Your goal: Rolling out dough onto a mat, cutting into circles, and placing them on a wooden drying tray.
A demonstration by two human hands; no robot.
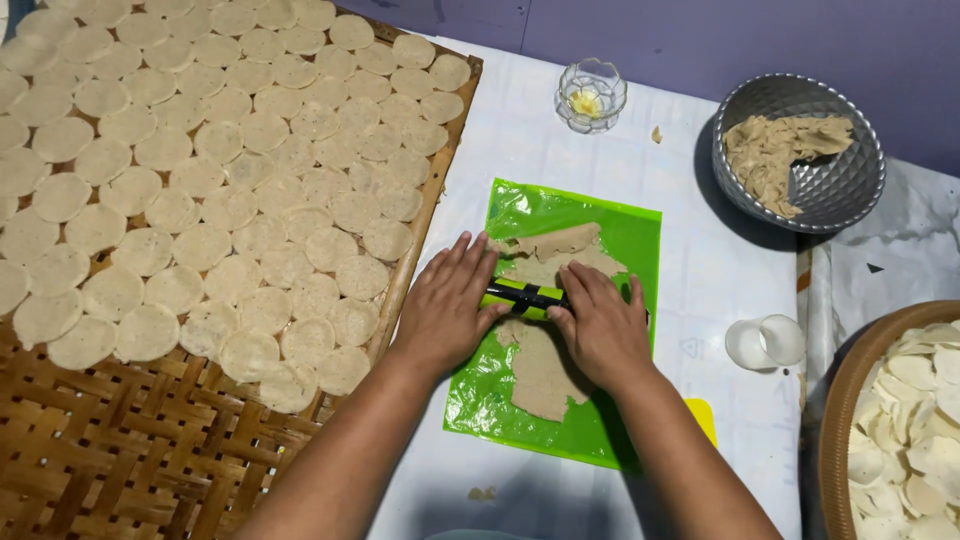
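on the green sheet (620, 225), both hands press a roller (525, 296) over dough (545, 370).

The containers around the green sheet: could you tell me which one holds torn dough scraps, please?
The faceted silver metal bowl at the upper right holds them. The small glass dish holds something yellow, and the woven basket at the right edge holds pale round discs.

**Gloss, weave and dough**

Glossy, crinkled green plastic sheet (620, 225) under matt, rough beige dough (545, 370); smooth black-and-green roller (522, 296); coarse woven brown bamboo tray (120, 440); faceted shiny metal bowl (835, 190); clear cut-glass dish (591, 95).
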